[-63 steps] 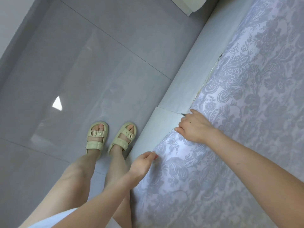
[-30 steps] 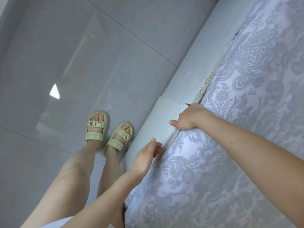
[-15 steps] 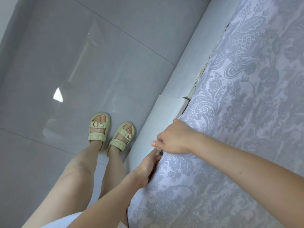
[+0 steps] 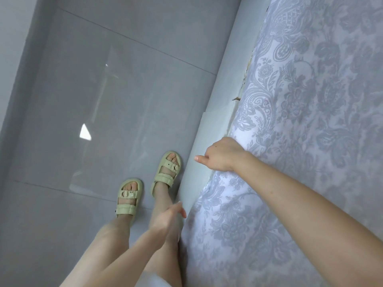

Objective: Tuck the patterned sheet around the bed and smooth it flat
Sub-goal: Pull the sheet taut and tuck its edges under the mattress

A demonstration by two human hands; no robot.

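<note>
The patterned sheet (image 4: 300, 125), white with grey-blue floral print, covers the bed on the right side of the head view. Its edge runs along the pale bed frame (image 4: 226, 65). My right hand (image 4: 222, 156) lies at the sheet's edge where it meets the frame; its fingers curl down into the gap and the thumb points left. Whether they pinch the cloth is hidden. My left hand (image 4: 169, 217) hangs blurred beside the bed's side, lower down, with fingers loosely extended, holding nothing.
A glossy grey tiled floor (image 4: 103, 100) stretches left of the bed. My feet in pale green sandals (image 4: 128, 197) stand close against the frame. A chipped strip shows along the frame's inner edge (image 4: 245, 79).
My right hand has slid along the sheet's edge and pushed down by the frame. My left hand has drawn away from the sheet and dropped lower. My right foot has stepped forward.
</note>
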